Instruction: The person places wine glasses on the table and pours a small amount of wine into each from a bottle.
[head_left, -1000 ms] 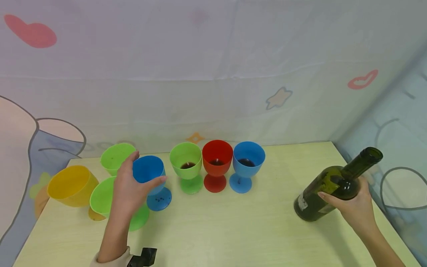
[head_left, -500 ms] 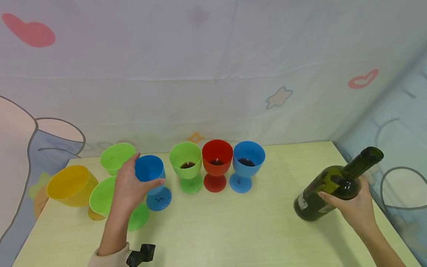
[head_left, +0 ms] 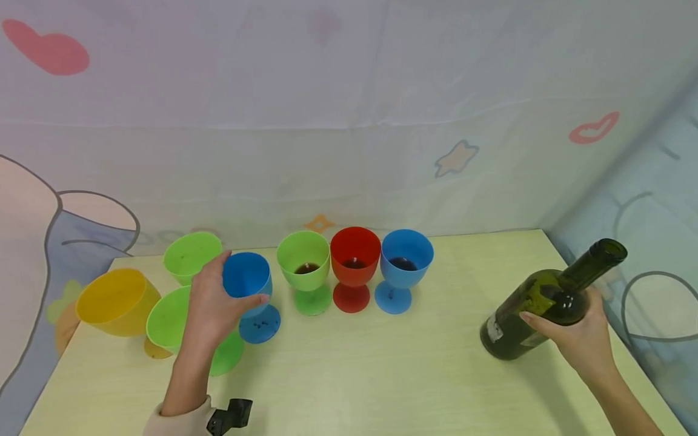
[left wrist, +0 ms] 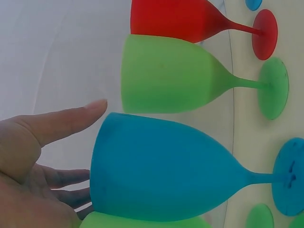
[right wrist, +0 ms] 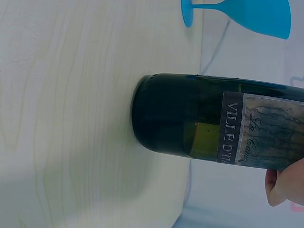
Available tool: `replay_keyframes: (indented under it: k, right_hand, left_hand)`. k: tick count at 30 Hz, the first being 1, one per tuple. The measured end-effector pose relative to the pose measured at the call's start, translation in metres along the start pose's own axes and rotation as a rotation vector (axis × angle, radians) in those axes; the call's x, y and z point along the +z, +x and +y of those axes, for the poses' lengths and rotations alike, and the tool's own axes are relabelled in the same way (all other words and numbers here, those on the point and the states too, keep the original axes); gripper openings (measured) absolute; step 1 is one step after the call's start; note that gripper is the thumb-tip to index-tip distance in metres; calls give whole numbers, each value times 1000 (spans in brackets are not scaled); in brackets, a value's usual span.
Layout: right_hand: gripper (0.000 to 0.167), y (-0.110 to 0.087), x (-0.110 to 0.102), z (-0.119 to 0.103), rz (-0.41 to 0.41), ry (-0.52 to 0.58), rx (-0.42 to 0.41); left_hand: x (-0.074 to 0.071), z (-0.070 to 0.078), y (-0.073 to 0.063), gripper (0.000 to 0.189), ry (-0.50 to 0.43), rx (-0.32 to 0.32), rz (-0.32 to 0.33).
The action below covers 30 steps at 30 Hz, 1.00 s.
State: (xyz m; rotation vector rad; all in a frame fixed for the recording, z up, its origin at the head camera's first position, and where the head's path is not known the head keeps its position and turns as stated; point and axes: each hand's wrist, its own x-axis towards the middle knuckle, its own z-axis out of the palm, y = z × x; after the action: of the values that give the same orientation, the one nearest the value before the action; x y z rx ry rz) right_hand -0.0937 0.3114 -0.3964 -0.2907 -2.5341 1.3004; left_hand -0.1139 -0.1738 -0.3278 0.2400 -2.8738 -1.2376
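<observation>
My left hand point(head_left: 220, 300) is spread around the near side of a blue goblet point(head_left: 247, 275), thumb in front and fingers to its left. In the left wrist view the thumb point(left wrist: 71, 121) stands just off the rim of this blue goblet point(left wrist: 166, 168), and the other fingers are partly hidden behind it. On the right, my right hand point(head_left: 583, 345) grips a dark green wine bottle point(head_left: 523, 321) around its upper body. The bottle has no stopper in its mouth. Its labelled side point(right wrist: 270, 130) shows in the right wrist view, with the base at the tabletop.
A green goblet point(head_left: 297, 260), a red goblet point(head_left: 351, 275) and another blue goblet point(head_left: 403, 281), each holding a little dark liquid, stand in a row at the back. A yellow goblet point(head_left: 117, 303) and two green ones cluster left. A cloth backdrop point(head_left: 354, 175) hangs behind the table point(head_left: 414, 375).
My left hand has shifted slightly around the blue goblet, its thumb a touch lower and further left. The bottle and right hand stay where they were.
</observation>
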Motion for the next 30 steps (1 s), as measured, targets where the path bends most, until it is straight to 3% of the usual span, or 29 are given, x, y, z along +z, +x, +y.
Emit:
replay_keyframes:
  k: [20, 30]
  right_hand:
    - [78, 0, 0, -1, 2, 4, -6]
    - [80, 1, 0, 2, -7, -19, -2]
  left_hand:
    - [2, -1, 2, 88, 48, -12, 23]
    - [4, -3, 3, 91, 79, 27, 35]
